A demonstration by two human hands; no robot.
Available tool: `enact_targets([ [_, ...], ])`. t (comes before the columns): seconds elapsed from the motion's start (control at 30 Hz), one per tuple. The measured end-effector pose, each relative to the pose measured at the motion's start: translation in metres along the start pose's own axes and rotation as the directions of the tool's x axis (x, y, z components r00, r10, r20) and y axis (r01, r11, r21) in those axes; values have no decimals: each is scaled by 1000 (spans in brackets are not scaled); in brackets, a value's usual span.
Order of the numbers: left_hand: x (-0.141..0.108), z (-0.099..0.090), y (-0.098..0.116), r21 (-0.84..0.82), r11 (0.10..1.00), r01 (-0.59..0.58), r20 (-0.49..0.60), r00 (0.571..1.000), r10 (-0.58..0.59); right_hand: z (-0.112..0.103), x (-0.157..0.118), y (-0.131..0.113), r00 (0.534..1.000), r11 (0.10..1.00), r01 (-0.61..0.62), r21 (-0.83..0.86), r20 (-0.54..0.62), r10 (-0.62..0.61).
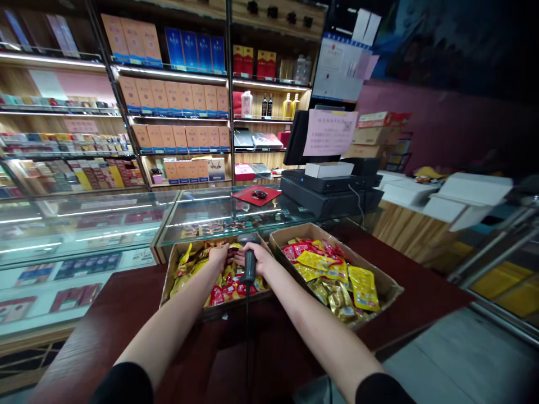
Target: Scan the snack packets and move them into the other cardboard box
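Note:
My right hand (261, 258) is wrapped round a dark barcode scanner (250, 266), its handle pointing down toward me and its cable trailing over the table. Close beside it, my left hand (219, 256) has its fingers closed at a small gold snack packet (234, 247); the fingertips are partly hidden. Both hands are above the left cardboard box (167, 280), filled with gold, red and yellow packets (219, 294). To the right stands a second cardboard box (389, 289), holding red, yellow and gold packets (362, 286).
A dark red table (126, 314) carries both boxes. Behind them is a glass display counter (202, 210) with a mouse (259, 194) on a red mat. A monitor (297, 137) stands on a black cash drawer (307, 193). Stocked shelves (181, 118) line the back wall.

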State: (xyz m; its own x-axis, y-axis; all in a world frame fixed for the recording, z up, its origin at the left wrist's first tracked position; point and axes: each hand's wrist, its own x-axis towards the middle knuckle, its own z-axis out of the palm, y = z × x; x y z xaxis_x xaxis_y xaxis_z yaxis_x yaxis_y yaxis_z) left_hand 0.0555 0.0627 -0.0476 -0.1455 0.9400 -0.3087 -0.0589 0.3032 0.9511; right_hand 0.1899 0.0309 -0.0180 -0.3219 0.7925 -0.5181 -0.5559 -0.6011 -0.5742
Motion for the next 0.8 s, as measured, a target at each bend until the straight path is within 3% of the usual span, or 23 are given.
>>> enact_targets([
  [0.1, -10, -15, 4, -31, 998, -51, -56, 997, 49, -3, -13, -5, 999, 1000, 6, -12, 37, -6],
  [0.27, -35, -54, 19, -14, 976, -217, -62, 974, 216, -6, -35, -9, 997, 1000, 0, -2, 77, 0],
  [0.4, -53, -71, 24, -23, 962, -271, 91, 958, 272, 0, -44, -7, 980, 999, 1, -35, 198, 6],
  [0.47, -59, -72, 22, 6, 962, -274, 190, 945, 268, 4, -46, -5, 973, 996, 9, -85, 232, 11],
  [0.53, -62, -68, 18, 22, 959, -284, 215, 938, 273, 5, -48, -3, 976, 987, 16, -157, 216, 19],
  [0.67, -56, -58, 9, -137, 965, -223, 79, 969, 235, 0, -48, -1, 981, 984, -9, -175, 188, 42],
  [0.73, -52, -54, 9, -260, 957, -128, 18, 990, 137, -2, -47, 1, 976, 994, -6, -113, 213, 30],
  [0.8, -51, -50, 12, -359, 933, -19, 46, 998, 38, -2, -44, 3, 974, 997, 0, -75, 228, 17],
])
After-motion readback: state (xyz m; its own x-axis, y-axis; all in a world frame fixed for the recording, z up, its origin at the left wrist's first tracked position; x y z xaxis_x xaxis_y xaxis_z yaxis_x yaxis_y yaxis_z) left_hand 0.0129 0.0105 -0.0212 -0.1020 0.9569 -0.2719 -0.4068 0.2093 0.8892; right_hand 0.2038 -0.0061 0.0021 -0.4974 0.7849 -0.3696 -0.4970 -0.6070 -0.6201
